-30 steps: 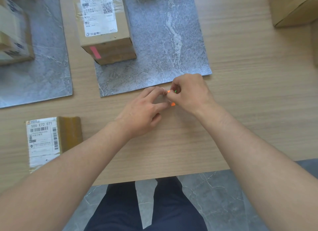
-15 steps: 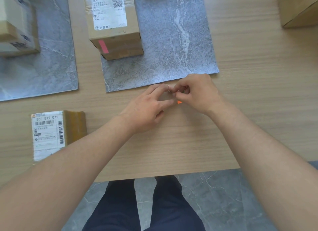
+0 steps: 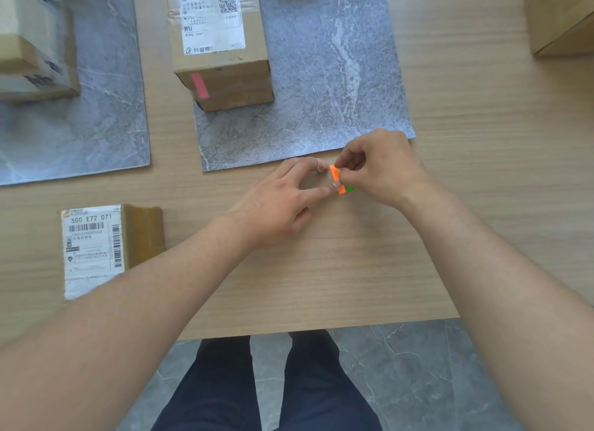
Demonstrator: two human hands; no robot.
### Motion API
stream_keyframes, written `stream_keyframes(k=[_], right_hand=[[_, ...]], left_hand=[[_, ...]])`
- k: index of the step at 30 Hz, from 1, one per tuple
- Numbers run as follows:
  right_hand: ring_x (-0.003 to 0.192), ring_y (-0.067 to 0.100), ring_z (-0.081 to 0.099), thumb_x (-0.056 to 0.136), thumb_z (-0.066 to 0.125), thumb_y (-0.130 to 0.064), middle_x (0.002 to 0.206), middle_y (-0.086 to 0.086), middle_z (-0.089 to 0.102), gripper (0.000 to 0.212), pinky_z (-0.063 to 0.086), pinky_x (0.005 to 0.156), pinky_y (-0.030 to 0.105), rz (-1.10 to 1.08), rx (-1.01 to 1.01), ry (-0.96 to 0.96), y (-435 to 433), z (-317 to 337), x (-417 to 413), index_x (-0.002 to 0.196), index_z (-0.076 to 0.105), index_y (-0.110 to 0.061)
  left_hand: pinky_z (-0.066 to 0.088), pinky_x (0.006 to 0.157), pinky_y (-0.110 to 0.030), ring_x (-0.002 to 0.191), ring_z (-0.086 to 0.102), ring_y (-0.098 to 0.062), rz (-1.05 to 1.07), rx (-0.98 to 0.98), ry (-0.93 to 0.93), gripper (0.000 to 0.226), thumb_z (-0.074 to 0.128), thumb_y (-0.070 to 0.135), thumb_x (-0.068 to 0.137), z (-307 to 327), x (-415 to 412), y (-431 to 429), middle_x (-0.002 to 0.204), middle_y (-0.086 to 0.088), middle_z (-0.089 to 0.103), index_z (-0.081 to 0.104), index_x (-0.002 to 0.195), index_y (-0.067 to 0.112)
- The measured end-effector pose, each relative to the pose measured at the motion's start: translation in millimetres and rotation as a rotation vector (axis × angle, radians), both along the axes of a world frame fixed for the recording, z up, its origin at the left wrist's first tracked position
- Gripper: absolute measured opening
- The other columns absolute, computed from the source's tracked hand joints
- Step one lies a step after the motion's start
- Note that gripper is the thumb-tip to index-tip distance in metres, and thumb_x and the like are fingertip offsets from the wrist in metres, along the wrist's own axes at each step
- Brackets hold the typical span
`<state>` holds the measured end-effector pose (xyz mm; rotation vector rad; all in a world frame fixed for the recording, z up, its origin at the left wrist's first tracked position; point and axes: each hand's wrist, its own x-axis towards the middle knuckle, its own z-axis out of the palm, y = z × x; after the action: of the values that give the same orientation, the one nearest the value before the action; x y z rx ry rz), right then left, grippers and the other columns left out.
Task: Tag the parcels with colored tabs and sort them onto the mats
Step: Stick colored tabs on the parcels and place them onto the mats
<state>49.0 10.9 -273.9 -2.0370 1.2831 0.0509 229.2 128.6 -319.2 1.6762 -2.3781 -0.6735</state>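
The wooden table [image 3: 466,221] filled most of the frame, with one grey mat [image 3: 337,93] at top centre and another [image 3: 96,125] at upper left. A tall box [image 3: 221,45] stood on the centre mat's left edge, already carrying a pink tab [image 3: 199,85], and another box [image 3: 32,45] sat on the left mat. The flat parcel [image 3: 109,247] at lower left lay on bare wood with no tab visible, so it was probably next. Just below the centre mat, the left hand [image 3: 276,202] pinched a small pad of tabs [image 3: 348,189] between thumb and forefinger. The right hand [image 3: 382,170], fingers curled tight, pinched the orange tab [image 3: 335,174] at its upper end. Peeling well would call for the left hand to hold the pad firm while the right drew the tab off slowly by one corner. That should bring away a single tab and leave the sticky end uncreased for the parcel.
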Motion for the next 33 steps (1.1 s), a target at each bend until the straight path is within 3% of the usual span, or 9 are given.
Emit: stream_keyframes(k=[4,7,9,11,14,18,21,26,33], right_hand=[[0.075,0.007,0.071,0.079,0.078,-0.014,0.074,-0.01,0.074,0.019,0.058,0.079,0.032,-0.206,-0.052,-0.106,3,-3,-8,0.095,0.079,-0.024],[0.071,0.001,0.072,0.079,0.087,-0.032,0.072,-0.013,0.075,0.018,0.057,0.077,0.025,-0.565,-0.113,-0.349,12,-4,-14,0.093,0.077,-0.024],[0.074,0.002,0.074,0.079,0.088,-0.027,0.077,-0.01,0.077,0.018,0.061,0.079,0.029,-0.678,-0.129,-0.481,21,-3,-14,0.092,0.077,-0.021],[0.077,0.007,0.076,0.08,0.086,-0.014,0.081,-0.006,0.078,0.016,0.063,0.079,0.034,-0.688,-0.114,-0.592,33,-1,-9,0.091,0.075,-0.02],[0.079,0.011,0.077,0.081,0.084,-0.005,0.082,-0.004,0.078,0.019,0.062,0.079,0.03,-0.678,-0.097,-0.731,49,3,3,0.093,0.074,-0.015],[0.081,0.011,0.077,0.082,0.085,-0.004,0.083,-0.006,0.077,0.021,0.061,0.081,0.029,-0.608,-0.12,-0.805,64,10,14,0.093,0.072,-0.017],[0.081,0.007,0.076,0.083,0.084,-0.004,0.083,-0.008,0.076,0.02,0.059,0.081,0.023,-0.538,-0.138,-0.815,73,16,18,0.094,0.073,-0.015],[0.082,0.007,0.076,0.084,0.085,-0.009,0.085,-0.001,0.078,0.017,0.058,0.08,0.021,-0.416,-0.177,-0.814,92,26,30,0.094,0.073,-0.015],[0.086,0.006,0.076,0.084,0.086,-0.011,0.086,-0.008,0.076,0.016,0.06,0.08,0.026,-0.265,-0.17,-0.821,135,44,46,0.096,0.076,-0.011]], left_hand=[[0.042,0.111,-0.043,0.133,0.043,-0.031,0.019,-0.026,0.033,0.058,0.038,0.024,0.087,0,-2,1,0.146,-0.011,0.045,0.057,0.141,0.028],[0.042,0.11,-0.041,0.129,0.047,-0.031,0.028,-0.043,0.052,0.055,0.039,0.026,0.088,0,-3,1,0.143,-0.011,0.048,0.061,0.138,0.026],[0.044,0.106,-0.041,0.123,0.052,-0.029,0.094,-0.014,0.131,0.051,0.042,0.028,0.089,4,-7,-3,0.137,-0.009,0.054,0.066,0.134,0.024],[0.048,0.099,-0.038,0.111,0.061,-0.021,0.349,0.075,0.375,0.041,0.051,0.029,0.091,15,-15,-10,0.121,-0.003,0.065,0.072,0.126,0.021],[0.057,0.082,-0.03,0.081,0.068,-0.01,0.934,0.205,0.848,0.013,0.072,0.024,0.091,42,-24,-21,0.087,0.003,0.074,0.079,0.095,0.014],[0.061,0.083,-0.034,0.078,0.066,-0.018,1.204,0.467,1.272,0.013,0.075,0.017,0.091,70,-22,-18,0.085,-0.007,0.073,0.075,0.088,0.004],[0.058,0.088,-0.033,0.083,0.064,-0.019,1.199,0.507,1.336,0.015,0.077,0.02,0.089,80,-17,-8,0.092,-0.006,0.074,0.077,0.093,0.006],[0.057,0.083,-0.026,0.086,0.065,-0.018,1.217,0.437,1.352,0.034,0.081,0.019,0.085,88,-8,16,0.096,-0.009,0.069,0.072,0.108,-0.005],[0.055,0.077,-0.024,0.083,0.064,-0.018,1.243,0.326,1.356,0.01,0.079,0.013,0.086,106,10,69,0.091,-0.01,0.068,0.071,0.086,0.008]])
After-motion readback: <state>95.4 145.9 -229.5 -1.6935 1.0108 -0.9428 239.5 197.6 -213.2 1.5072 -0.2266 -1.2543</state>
